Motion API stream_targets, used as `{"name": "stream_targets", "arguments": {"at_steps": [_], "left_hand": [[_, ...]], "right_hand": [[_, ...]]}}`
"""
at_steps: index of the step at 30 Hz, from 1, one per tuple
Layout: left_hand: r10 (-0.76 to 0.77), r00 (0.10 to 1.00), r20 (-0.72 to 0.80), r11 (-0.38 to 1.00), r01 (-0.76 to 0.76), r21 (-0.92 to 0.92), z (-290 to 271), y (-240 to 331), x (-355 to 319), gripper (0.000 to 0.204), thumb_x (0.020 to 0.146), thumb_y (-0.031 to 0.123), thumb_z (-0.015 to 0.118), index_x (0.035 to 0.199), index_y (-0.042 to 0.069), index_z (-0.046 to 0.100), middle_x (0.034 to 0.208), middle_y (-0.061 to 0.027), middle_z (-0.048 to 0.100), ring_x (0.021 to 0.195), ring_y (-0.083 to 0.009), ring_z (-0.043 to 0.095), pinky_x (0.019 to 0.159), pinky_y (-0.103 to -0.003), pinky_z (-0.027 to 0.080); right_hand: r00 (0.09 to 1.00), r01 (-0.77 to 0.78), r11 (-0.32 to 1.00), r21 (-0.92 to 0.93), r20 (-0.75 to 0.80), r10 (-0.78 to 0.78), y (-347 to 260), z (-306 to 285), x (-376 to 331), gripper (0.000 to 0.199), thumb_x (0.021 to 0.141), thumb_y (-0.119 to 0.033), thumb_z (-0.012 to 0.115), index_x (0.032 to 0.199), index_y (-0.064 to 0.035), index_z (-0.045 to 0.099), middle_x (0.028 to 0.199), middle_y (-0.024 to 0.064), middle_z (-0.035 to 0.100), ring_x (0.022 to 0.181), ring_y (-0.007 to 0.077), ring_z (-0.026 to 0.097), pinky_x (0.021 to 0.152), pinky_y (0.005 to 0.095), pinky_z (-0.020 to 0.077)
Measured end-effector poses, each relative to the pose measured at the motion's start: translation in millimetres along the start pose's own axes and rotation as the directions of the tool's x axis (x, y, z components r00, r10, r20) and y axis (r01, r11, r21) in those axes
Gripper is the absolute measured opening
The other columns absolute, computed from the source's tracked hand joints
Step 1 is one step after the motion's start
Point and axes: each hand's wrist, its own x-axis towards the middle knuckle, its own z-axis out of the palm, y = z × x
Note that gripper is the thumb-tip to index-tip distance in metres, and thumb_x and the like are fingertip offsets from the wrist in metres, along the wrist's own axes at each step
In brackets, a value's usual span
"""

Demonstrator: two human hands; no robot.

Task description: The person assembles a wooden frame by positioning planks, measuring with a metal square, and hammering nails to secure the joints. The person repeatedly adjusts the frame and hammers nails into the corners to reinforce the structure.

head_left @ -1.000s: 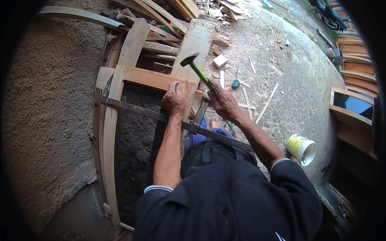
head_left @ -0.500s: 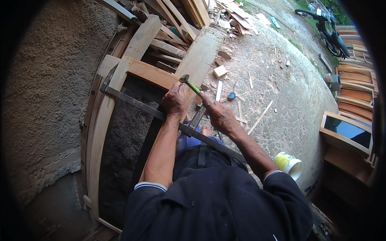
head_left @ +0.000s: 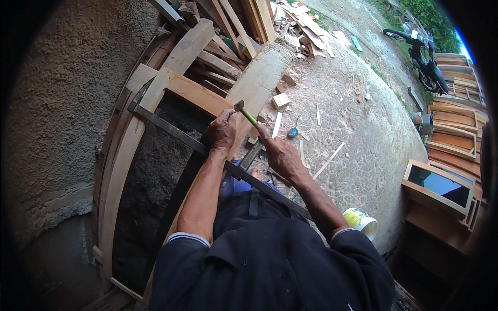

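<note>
Wooden frame (head_left: 118, 176) lies in front of and to the left of the person, its top rail (head_left: 198, 96) farthest away and a thick plank (head_left: 264, 72) running out past its upper right corner. At that corner, the left hand (head_left: 222, 129) is curled into a fist on the wood; whether its fingertips pinch anything cannot be made out. Just right of the same corner, the right hand (head_left: 282, 155) wraps fully around the green handle of a hammer (head_left: 249, 115), whose head is close beside the left fingers.

The frame looks stiff, long and awkward rather than fragile, probably best gripped by its two side rails; whether its dark middle is glass cannot be told. The hammer should feel head-heavy, so its handle is the place to hold.

A metal bar clamp (head_left: 176, 136) crosses over the frame below the top rail, a hard edge near the left wrist. A rough wall (head_left: 78, 119) crowds the frame's left side, while bare ground (head_left: 358, 140) to its right leaves swinging room.
</note>
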Motion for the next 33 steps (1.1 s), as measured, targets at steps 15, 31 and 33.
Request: {"name": "stream_targets", "arguments": {"at_steps": [15,31,33], "left_hand": [[0.379,0.924,0.046,0.852,-0.367,0.373,-2,-24,125,0.041,0.099,0.045,0.061,0.075,0.012,0.063,0.073,-0.0116,0.069,0.07,-0.036,0.07,0.057,-0.049,0.053],[0.399,0.917,0.026,0.858,-0.383,0.343,-4,-24,124,0.038,0.1,0.044,0.059,0.076,0.014,0.062,0.072,-0.0115,0.068,0.069,-0.0369,0.069,0.056,-0.049,0.052],[0.396,0.918,0.037,0.853,-0.382,0.354,-4,-24,123,0.039,0.1,0.044,0.059,0.077,0.014,0.062,0.072,-0.0112,0.068,0.069,-0.0365,0.069,0.056,-0.049,0.052]], "right_hand": [[0.991,0.106,0.994,0.03,-0.09,-0.103,7,11,7,0.076,0.095,-0.004,0.049,0.162,-0.0262,0.023,0.082,0.022,0.059,0.065,0.0404,0.062,0.058,0.0523,0.0488],[0.995,0.073,0.997,0.039,-0.065,-0.07,-8,-1,9,0.079,0.093,0.0,0.048,0.163,-0.0233,0.021,0.079,0.0211,0.059,0.064,0.0384,0.062,0.056,0.0515,0.0487],[1.0,0.025,0.999,0.024,-0.002,-0.025,-4,3,10,0.079,0.093,0.0,0.049,0.163,-0.0233,0.021,0.08,0.0201,0.058,0.063,0.0384,0.062,0.056,0.0513,0.0485]]}}
